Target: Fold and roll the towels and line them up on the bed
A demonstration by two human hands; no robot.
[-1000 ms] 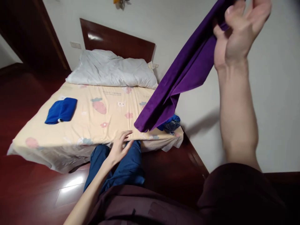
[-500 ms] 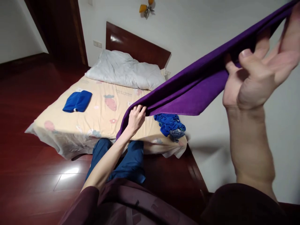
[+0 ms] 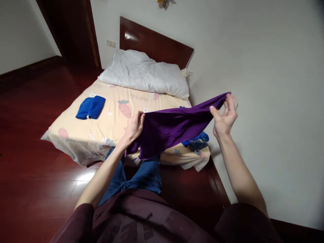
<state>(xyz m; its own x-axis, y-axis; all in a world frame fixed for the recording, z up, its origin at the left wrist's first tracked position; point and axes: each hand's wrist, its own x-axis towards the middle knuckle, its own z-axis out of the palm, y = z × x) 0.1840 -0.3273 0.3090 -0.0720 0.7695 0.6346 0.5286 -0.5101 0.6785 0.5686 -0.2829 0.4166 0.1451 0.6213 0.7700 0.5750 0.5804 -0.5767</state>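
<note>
A purple cloth stretches between my two hands above the foot of the bed, its lower part hanging in loose folds. My left hand is closed on its upper left edge. At the raised right end, my right hand holds the cloth at the fingers, with the thumb standing apart from them. What kind of garment or piece it is, I cannot tell. Partly hidden behind it, a crumpled heap of blue clothes lies at the bed's right corner. A folded blue cloth rests on the left side of the bed.
The bed has a pale yellow sheet with strawberry prints. A grey-white quilt lies by the dark wooden headboard. A white wall rises on the right, and dark red flooring runs along the left.
My right hand has come down and left, farther from the camera, bringing its end of the purple cloth lower. My left hand has shifted slightly left. The cloth now hangs more spread out.
</note>
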